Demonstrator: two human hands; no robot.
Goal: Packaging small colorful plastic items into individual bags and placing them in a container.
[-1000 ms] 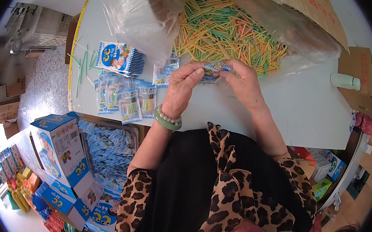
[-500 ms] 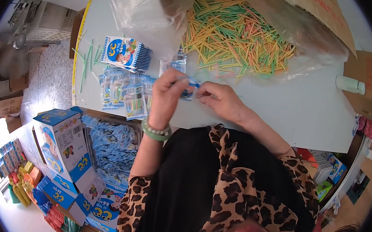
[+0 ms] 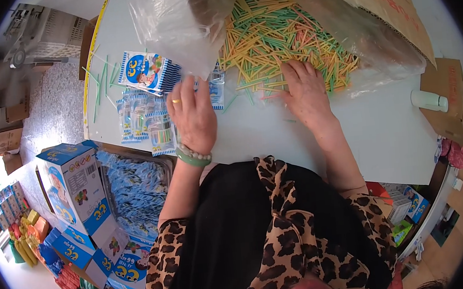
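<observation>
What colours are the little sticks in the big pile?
The sticks are yellow, green and pinkish orange, seen in the head view.

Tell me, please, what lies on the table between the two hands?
In the head view, mostly bare white table separates the left hand from the right hand, with a few stray coloured sticks there.

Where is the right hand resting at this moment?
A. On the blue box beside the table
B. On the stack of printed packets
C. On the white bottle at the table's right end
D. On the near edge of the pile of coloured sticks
D: the right hand lies palm down with its fingers on the near edge of the coloured sticks, away from the packets and the white bottle.
</observation>
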